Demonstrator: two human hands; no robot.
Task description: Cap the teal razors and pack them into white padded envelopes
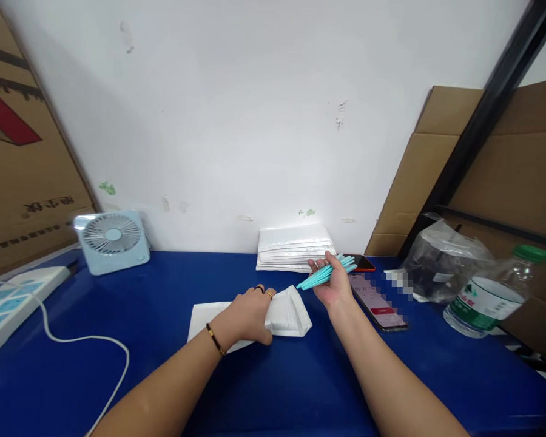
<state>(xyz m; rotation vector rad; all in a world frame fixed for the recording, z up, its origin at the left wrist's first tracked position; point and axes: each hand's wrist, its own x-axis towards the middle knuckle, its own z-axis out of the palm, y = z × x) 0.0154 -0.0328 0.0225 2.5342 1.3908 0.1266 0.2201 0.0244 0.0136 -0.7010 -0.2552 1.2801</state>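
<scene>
A white padded envelope (289, 315) lies on the blue table, its flap end turned to the right. My left hand (252, 312) grips it across the middle, thumb at the near edge and fingers over the top, partly hidden. Just right of the flap, my right hand (332, 282) is closed around a bundle of slim turquoise sticks (321, 277), tapered ends pointing left toward the envelope. Whether they are pens cannot be made out. Behind the right hand, a stack of white padded envelopes (291, 246) rests against the wall.
On the left stand a light blue fan (113, 240) and a white power strip (18, 306) with a white cable (86, 337). To the right are a phone (377, 303), a second dark phone (363, 263), a clear plastic bag (446, 258) and a green-capped bottle (491, 297). Cardboard (425, 164) leans behind.
</scene>
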